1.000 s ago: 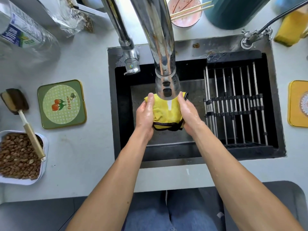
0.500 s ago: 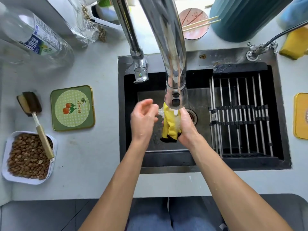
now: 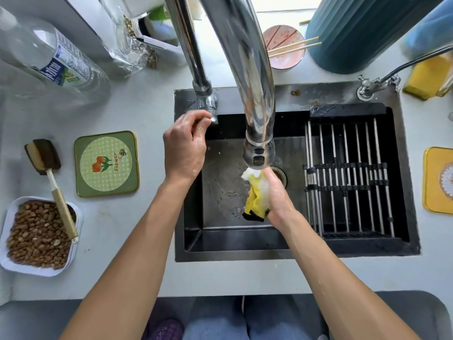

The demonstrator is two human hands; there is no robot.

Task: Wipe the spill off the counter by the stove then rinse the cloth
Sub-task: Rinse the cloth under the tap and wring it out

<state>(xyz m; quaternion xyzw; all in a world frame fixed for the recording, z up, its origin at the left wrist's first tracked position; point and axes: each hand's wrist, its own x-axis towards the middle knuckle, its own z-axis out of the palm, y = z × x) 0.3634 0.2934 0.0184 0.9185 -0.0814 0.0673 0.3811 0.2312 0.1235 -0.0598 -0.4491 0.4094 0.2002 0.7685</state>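
A yellow cloth (image 3: 255, 200) with a dark edge hangs bunched in my right hand (image 3: 275, 195) inside the black sink (image 3: 220, 239), directly under the chrome faucet spout (image 3: 258, 153). Water runs onto the top of the cloth. My left hand (image 3: 185, 146) is at the back left of the sink, its fingers closed around the faucet handle (image 3: 212, 119).
A metal drying rack (image 3: 348, 177) fills the sink's right half. On the left counter sit a green coaster (image 3: 106, 164), a brush (image 3: 46, 165) leaning on a tray of nuts (image 3: 36, 234), and a plastic bottle (image 3: 54, 60). Behind the sink: a pink bowl with chopsticks (image 3: 286, 49), a teal container (image 3: 355, 33).
My left hand let go of the cloth and moved up and left to the faucet handle. The cloth went from spread between both hands to bunched in the right hand alone.
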